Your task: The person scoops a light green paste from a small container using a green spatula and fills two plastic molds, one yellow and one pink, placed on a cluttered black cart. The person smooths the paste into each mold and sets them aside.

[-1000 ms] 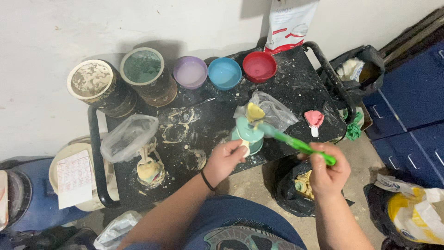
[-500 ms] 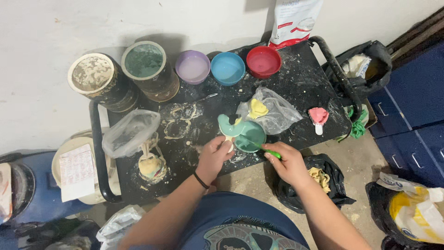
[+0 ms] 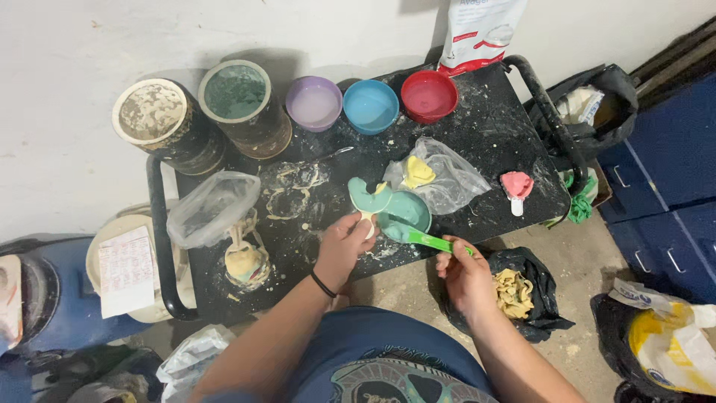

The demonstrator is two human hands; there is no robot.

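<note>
On the black, splattered surface (image 3: 492, 142) of a low cart, the person works over a small teal bowl (image 3: 409, 210). The left hand (image 3: 344, 246) pinches the handle of a teal tray shaped like a horseshoe (image 3: 365, 195), holding it tilted just beside the bowl's rim. The right hand (image 3: 462, 270) is closed around the end of a green spatula (image 3: 418, 237), whose blade rests at the near edge of the bowl.

The step in hand looks like loading: teal paste is being moved from bowl to tray with the spatula. As a judgement, the next move calls for a steady tray and a clean scoop that carries paste across the short gap without dripping on the surface.

Behind the bowl lies a clear bag with a yellow lump (image 3: 436, 175), and to its right a pink tray (image 3: 516, 186). Along the wall stand a purple bowl (image 3: 314, 103), a blue bowl (image 3: 371, 106) and a red bowl (image 3: 429, 95), with two crusted buckets (image 3: 201, 119) further left and a white pouch (image 3: 477, 30) leaning against the wall. A second clear bag (image 3: 212, 209) sits above a cream cast (image 3: 245, 261) at the left end.

How much paste is left in the bowl is hard to judge, and the spatula blade is partly lost against the same colour. The fingertips of the left hand are hidden behind the tray handle. A black bag of yellowish scraps (image 3: 514, 295) sits on the floor, half covered by the right forearm.
</note>
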